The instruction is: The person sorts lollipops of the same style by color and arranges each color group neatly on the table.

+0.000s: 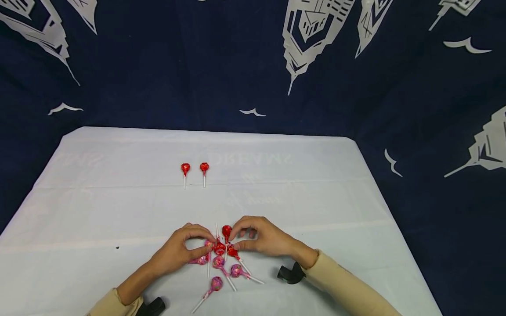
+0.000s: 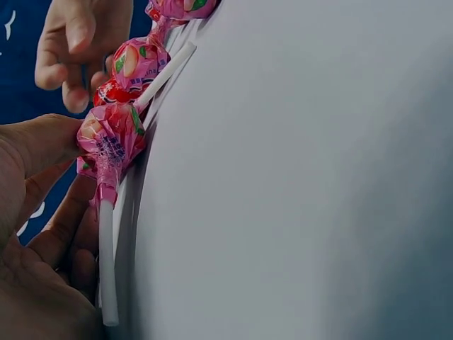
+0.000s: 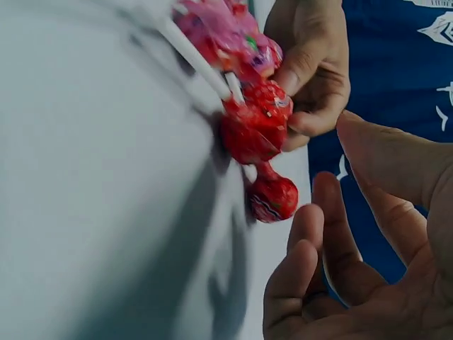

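Note:
My left hand [image 1: 183, 243] is at the left of a cluster of lollipops, its thumb and forefinger pinching a lollipop [image 1: 208, 244] that they partly hide. Close under that hand lies a pink-wrapped lollipop [image 2: 111, 138], its white stick pointing back along the palm. My right hand [image 1: 262, 237] faces it from the right, thumb and fingers spread apart with nothing between them. Its fingertips are beside a red lollipop [image 1: 226, 231], and its thumb is by another red lollipop [image 1: 232, 251]. A red lollipop [image 1: 219, 249] with its stick pointing away lies between the hands.
Two red lollipops [image 1: 185, 168] stand apart in a row farther back on the white cloth [image 1: 316, 193]. Nearer me lie pink lollipops [image 1: 216, 283] with sticks at various angles. A dark blue patterned cloth [image 1: 178, 66] borders the far edge. Black straps [image 1: 291, 273] are at my wrists.

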Motion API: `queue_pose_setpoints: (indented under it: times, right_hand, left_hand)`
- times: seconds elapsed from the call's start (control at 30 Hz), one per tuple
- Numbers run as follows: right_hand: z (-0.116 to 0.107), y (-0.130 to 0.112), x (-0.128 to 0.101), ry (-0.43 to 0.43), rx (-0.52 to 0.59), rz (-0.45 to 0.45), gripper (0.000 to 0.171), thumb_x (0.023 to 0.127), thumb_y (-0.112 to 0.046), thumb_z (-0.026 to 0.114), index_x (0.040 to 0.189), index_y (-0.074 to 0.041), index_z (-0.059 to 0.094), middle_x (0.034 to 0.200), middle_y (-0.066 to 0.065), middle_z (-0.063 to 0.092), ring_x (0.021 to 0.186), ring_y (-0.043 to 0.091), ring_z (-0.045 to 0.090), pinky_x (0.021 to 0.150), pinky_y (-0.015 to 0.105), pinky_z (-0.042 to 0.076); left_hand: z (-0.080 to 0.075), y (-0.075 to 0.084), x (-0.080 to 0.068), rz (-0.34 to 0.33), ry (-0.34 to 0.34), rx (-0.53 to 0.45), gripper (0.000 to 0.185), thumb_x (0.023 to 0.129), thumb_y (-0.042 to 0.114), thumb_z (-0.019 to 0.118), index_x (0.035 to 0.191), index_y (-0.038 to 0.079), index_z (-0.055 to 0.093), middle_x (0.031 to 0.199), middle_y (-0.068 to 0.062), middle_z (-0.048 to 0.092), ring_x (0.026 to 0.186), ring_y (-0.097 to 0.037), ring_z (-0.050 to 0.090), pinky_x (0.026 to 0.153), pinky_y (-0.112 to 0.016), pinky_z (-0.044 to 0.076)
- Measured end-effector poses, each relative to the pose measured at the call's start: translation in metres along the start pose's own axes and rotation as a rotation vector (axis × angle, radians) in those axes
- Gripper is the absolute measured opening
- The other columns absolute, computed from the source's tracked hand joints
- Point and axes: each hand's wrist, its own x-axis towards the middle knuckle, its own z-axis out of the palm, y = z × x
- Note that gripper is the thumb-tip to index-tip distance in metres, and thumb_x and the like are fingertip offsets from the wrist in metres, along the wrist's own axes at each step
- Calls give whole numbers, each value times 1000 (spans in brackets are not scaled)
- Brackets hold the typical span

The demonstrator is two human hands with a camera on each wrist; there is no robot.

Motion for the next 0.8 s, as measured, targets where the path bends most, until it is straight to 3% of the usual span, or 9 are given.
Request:
queue_pose_setpoints:
  times: [0.2,0.6,0.8]
  right_hand:
    - [9,6,-4,-58,30,-11,19,90,-13,76,108,-17,73,111,-4,69,95,15,61,79,24,50]
    - [17,15,-4,-47,-25,-46,19,91,-16,75,109,-19,72,112,-4,70,92,14,61,79,24,50]
    - [18,16,-5,-37,-9,-31,20,90,-16,76,109,-18,72,105,-3,72,91,16,60,78,25,49]
  left_hand:
    - [0,0,0,7,10,-12,16,88,22,79,102,27,76,107,13,70,106,-8,55,94,-32,45]
    - [1,-1,-1,-18,14,5,20,88,25,79,107,29,74,108,14,70,104,-10,56,92,-33,47]
    - [1,-1,-1,5,21,8,20,87,23,80,105,28,74,109,14,70,104,-9,56,92,-32,48]
